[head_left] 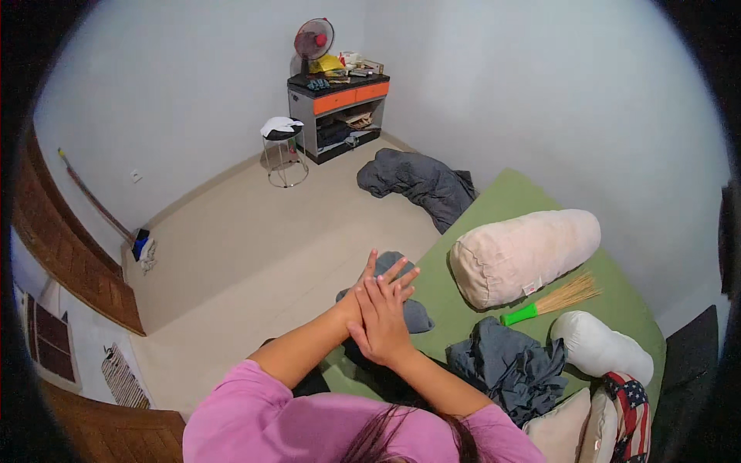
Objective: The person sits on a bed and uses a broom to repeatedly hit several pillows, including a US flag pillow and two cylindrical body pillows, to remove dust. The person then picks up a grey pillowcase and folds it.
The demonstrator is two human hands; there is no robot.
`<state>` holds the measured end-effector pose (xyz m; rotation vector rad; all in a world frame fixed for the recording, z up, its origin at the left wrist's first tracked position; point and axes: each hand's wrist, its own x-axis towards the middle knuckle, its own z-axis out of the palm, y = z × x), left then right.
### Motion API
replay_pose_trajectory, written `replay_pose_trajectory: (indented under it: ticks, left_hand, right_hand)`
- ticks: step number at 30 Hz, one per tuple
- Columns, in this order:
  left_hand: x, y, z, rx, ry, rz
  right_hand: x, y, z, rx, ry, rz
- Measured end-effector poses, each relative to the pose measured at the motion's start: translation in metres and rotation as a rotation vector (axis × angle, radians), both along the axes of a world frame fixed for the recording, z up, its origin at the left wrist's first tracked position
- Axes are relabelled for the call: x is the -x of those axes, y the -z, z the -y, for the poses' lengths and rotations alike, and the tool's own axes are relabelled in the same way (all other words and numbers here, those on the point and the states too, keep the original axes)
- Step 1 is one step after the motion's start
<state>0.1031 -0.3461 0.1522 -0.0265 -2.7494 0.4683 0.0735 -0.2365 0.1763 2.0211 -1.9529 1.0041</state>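
Observation:
In front of my chest my two hands lie one across the other. My left hand is underneath, its fingers spread out and pointing away from me. My right hand rests on the back of my left hand and wrist, fingers stretched out and thumb across the wrist. Neither hand holds an object. Grey cloth shows just beyond and beside my hands, by the edge of the green bed. A crumpled dark grey cloth lies on the bed to the right of my right forearm.
On the bed are a pale bolster, a green-handled bristle brush, a white pillow and several cushions. A grey blanket lies on the floor beyond. Farther back stand a stool and a cabinet bearing a fan.

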Motion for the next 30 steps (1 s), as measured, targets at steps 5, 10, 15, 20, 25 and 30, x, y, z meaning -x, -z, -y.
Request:
replay_pose_trajectory:
  ticks: [5, 10, 15, 20, 25, 30]
  left_hand:
    - [-0.036, -0.019, 0.006, -0.028, -0.027, 0.012]
    - [-0.049, -0.025, 0.016, -0.647, -0.137, 0.033]
    - [-0.067, -0.003, 0.027, -1.396, 0.050, -0.301]
    - [-0.086, 0.003, 0.039, -2.295, 0.031, -0.515]
    - [-0.110, 0.006, 0.060, -2.346, -0.001, -0.852]
    - [-0.107, 0.009, 0.057, -2.465, 0.058, -0.751]
  right_hand:
    - [-0.020, -0.001, -0.013, 0.025, -0.236, 0.062]
    - [-0.012, 0.044, -0.022, 0.282, 0.069, 0.084]
    - [-0.009, 0.037, 0.005, 0.331, 0.498, 0.187]
    - [0.027, 0.054, 0.023, 0.119, 0.114, 1.133]
    - [0.046, 0.049, 0.019, 0.303, 0.303, 1.174]
    - [0.031, 0.036, 0.016, 0.383, 0.480, 0.500]
